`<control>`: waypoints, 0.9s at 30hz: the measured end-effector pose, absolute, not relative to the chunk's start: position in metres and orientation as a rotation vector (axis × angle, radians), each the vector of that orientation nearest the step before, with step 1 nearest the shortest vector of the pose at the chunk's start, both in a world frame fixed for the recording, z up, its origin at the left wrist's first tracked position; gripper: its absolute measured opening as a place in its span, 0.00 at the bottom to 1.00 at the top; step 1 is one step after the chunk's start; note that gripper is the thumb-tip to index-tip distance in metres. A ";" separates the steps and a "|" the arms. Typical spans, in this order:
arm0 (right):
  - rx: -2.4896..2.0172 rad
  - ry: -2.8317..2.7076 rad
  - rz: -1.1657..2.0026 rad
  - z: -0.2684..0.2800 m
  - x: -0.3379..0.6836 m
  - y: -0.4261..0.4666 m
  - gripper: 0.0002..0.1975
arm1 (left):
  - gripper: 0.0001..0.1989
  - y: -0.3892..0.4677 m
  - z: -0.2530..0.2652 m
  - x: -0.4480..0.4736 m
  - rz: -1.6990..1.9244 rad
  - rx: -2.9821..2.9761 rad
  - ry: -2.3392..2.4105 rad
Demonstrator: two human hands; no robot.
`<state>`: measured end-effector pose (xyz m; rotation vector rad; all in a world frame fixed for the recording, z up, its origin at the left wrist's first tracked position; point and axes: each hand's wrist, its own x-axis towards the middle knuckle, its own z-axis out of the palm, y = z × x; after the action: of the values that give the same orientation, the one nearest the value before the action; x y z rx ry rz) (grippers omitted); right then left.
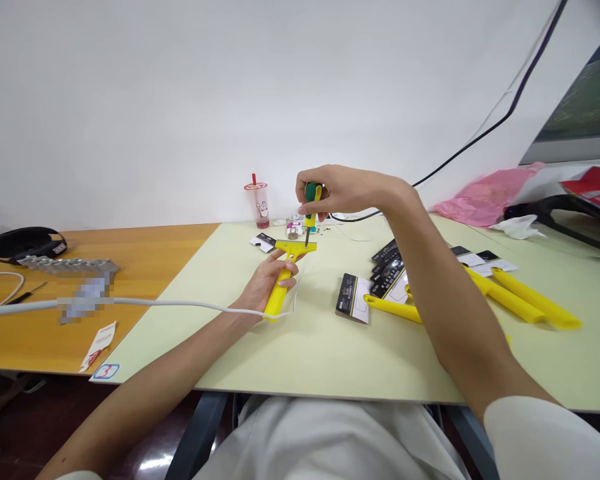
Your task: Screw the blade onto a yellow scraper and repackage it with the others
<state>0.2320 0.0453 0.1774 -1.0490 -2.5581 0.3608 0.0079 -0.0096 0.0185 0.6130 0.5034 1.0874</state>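
My left hand (267,283) is closed around the handle of a yellow scraper (279,293), whose wide head points away from me. In my right hand (330,190) is a screwdriver (311,207) with a green and yellow handle, held upright from above. Its tip meets the right part of the scraper head; whether it sits in a screw is too small to tell. Just behind the head lies a black and white card (264,242). Right of the scraper are another packaging card (353,298) and more yellow handles (393,308), partly hidden by my right forearm.
A drink cup (260,205) with a red straw stands by the wall, near small parts (295,230). A white cable (180,303) crosses in front of my left wrist. Pink plastic (485,197) lies at the back right. A metal strip (70,265) and headband (25,245) are left.
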 end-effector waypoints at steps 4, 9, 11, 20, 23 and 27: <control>-1.113 -2.585 0.388 0.179 0.234 0.041 0.14 | 0.31 -0.009 0.020 0.008 1.092 0.610 0.542; -1.076 -2.576 0.428 0.182 0.237 0.039 0.13 | 0.29 -0.007 0.018 0.006 1.115 0.599 0.558; -1.040 -2.568 0.434 0.184 0.238 0.038 0.13 | 0.28 -0.006 0.017 0.005 1.123 0.594 0.555; -1.029 -2.550 0.228 0.182 0.226 0.037 0.14 | 0.25 -0.003 0.014 0.002 1.145 0.601 0.527; -1.069 -2.556 0.132 0.178 0.221 0.037 0.14 | 0.24 -0.003 0.014 0.003 1.153 0.611 0.537; -1.106 -2.598 0.162 0.176 0.224 0.039 0.13 | 0.22 0.000 0.010 0.003 1.170 0.633 0.537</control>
<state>0.2236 0.0393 0.1758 -1.1056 -2.5983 0.1625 0.0028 -0.0001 0.0103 0.6330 0.5367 1.1698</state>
